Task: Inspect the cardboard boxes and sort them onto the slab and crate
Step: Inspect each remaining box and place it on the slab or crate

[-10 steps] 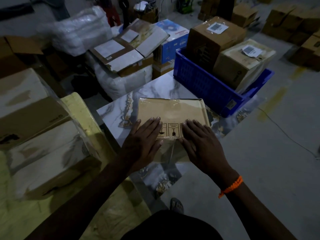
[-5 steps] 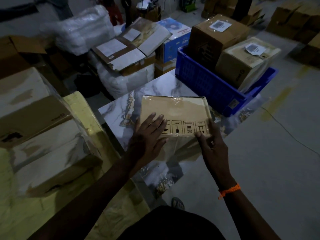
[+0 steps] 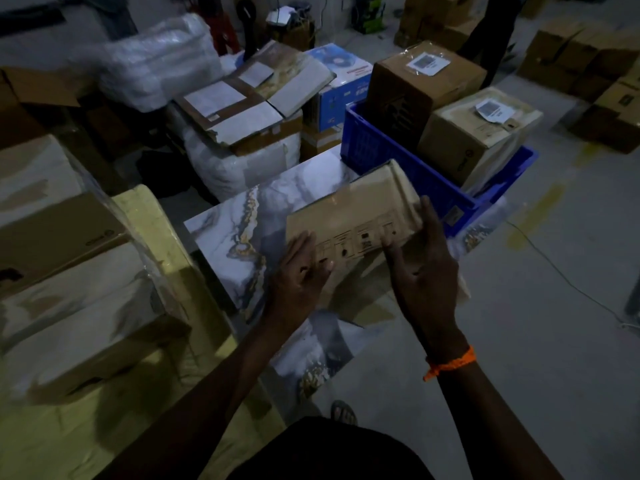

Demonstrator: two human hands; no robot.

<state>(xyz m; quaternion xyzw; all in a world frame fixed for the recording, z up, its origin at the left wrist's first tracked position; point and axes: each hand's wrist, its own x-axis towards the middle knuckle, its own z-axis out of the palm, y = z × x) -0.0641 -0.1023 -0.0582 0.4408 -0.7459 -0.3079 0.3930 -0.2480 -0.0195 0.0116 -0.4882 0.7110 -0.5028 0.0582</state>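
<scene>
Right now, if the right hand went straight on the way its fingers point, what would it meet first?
The right hand grips the flat cardboard box by its end. Carried straight on, they would probably meet the blue crate wall first, though depth is unclear.

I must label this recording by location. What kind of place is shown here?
Probably a warehouse or packing area: labelled cardboard boxes stand in a blue crate, more cartons are stacked on the bare grey floor, and the left hand and right hand hold a flat box.
</scene>
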